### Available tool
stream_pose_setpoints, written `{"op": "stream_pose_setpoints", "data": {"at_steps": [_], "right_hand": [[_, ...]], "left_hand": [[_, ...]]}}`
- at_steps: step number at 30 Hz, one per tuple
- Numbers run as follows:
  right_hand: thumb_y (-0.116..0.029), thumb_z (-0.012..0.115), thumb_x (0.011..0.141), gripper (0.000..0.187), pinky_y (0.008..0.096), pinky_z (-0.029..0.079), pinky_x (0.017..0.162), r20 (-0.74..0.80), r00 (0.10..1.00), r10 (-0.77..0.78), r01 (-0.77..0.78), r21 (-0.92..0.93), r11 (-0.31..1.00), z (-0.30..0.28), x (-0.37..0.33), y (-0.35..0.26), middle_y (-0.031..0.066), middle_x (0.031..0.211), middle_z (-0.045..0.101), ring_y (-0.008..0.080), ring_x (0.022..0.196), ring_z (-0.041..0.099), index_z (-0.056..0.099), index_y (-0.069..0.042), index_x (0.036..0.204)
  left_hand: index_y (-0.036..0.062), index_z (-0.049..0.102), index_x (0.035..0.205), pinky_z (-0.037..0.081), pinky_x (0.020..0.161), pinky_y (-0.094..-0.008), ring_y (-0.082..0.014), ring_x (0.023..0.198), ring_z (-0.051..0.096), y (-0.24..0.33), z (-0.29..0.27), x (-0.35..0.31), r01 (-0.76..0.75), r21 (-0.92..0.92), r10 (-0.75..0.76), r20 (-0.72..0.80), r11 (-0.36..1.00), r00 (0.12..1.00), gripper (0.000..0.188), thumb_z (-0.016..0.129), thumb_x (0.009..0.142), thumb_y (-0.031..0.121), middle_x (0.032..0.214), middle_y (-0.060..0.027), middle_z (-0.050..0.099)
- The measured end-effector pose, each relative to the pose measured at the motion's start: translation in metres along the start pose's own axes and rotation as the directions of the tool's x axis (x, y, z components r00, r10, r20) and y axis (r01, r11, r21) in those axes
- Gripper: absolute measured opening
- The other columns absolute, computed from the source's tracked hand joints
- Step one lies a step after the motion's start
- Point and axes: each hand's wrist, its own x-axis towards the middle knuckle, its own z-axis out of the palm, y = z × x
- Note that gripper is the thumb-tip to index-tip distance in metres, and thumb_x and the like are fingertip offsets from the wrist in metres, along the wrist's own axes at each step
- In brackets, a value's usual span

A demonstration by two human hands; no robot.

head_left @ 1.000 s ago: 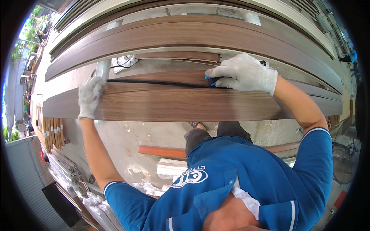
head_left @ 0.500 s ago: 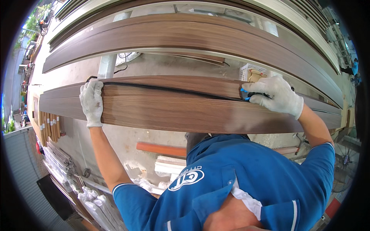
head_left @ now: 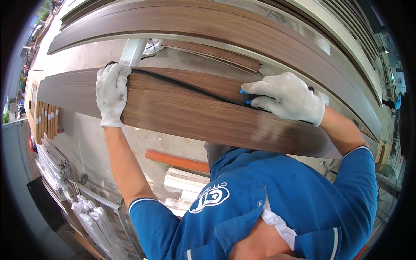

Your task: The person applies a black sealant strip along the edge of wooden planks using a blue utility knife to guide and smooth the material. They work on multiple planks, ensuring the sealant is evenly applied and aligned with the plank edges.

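A wood-grain brown plank [head_left: 190,110] lies crosswise before me. Over its face runs a thin black strip [head_left: 173,81], slanting from the far edge at the left toward the right hand. My left hand [head_left: 112,93], in a white glove, is closed around the strip at the far edge; a bit of strip sticks out beyond its fingers. My right hand [head_left: 288,97], gloved too, pinches a small black-and-blue hand tool [head_left: 248,98] against the plank, where the strip runs under it. The palm hides most of the tool.
Another brown plank [head_left: 216,21] lies parallel farther off, on a pale support [head_left: 133,52]. An orange-brown bar [head_left: 175,160] and white wrapped pieces [head_left: 184,184] lie on the floor near my body. Plastic-wrapped lengths [head_left: 93,219] are stacked at lower left.
The right hand and tool have slid left along the plank, closer to the left hand. My left hand keeps its hold at the far edge; the view has tilted and shifted.
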Motion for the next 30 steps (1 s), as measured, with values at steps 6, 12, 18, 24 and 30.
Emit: {"op": "stream_pose_setpoints", "data": {"at_steps": [6,12,18,24,30], "right_hand": [[-0.03,0.071,0.099,0.028,0.0461,0.058,0.074,-0.045,0.993,-0.113,0.114,0.012,0.993,0.015,0.065,-0.018,0.0132,0.086,0.074,0.0345,0.081,0.073,0.072,-0.014,0.123],[-0.029,0.068,0.101,0.024,0.0479,0.058,0.077,-0.033,0.976,-0.215,0.212,-0.079,0.974,0.032,0.154,-0.049,0.0142,0.087,0.075,0.0348,0.082,0.074,0.073,-0.014,0.119],[-0.035,0.068,0.1,0.028,0.0485,0.058,0.075,-0.033,0.973,-0.229,0.224,-0.122,0.967,0.028,0.175,-0.065,0.0148,0.083,0.075,0.0353,0.082,0.074,0.074,-0.016,0.119],[-0.038,0.064,0.102,0.026,0.052,0.058,0.077,-0.012,0.995,-0.095,0.092,-0.134,0.987,0.033,0.17,-0.069,0.0143,0.089,0.074,0.0381,0.085,0.074,0.068,-0.018,0.118],[-0.038,0.069,0.1,0.032,0.0484,0.058,0.076,-0.146,0.989,0.015,-0.037,-0.148,0.988,0.042,0.161,-0.089,0.0131,0.089,0.075,0.0369,0.083,0.073,0.069,-0.018,0.125]], "left_hand": [[0.0073,0.072,0.1,0.049,0.084,-0.0476,-0.0364,0.095,0.06,-0.004,0.004,-0.002,0.001,0.014,0.0,-0.037,1.0,0.999,0.02,0.067,0.1,0.026,0.09,-0.0124,0.066],[0.0077,0.073,0.1,0.05,0.083,-0.0477,-0.0368,0.095,0.061,-0.006,0.006,-0.002,-0.026,0.04,0.028,-0.06,0.999,0.998,0.017,0.068,0.099,0.024,0.091,-0.013,0.068],[0.0033,0.071,0.094,0.05,0.086,-0.045,-0.0365,0.095,0.062,-0.012,-0.002,0.004,-0.081,-0.042,0.081,0.019,0.996,0.997,0.015,0.065,0.096,0.017,0.094,-0.014,0.068],[0.007,0.076,0.093,0.05,0.085,-0.0437,-0.0333,0.092,0.062,-0.074,-0.033,0.036,-0.244,-0.382,0.359,0.269,0.892,0.894,0.016,0.066,0.095,0.02,0.089,-0.0098,0.071],[0.0006,0.072,0.089,0.047,0.071,-0.0337,-0.0194,0.075,0.059,-0.194,-0.073,0.086,-0.045,-0.303,0.208,0.53,0.952,0.822,0.023,0.074,0.089,0.023,0.083,-0.0085,0.064]]}}
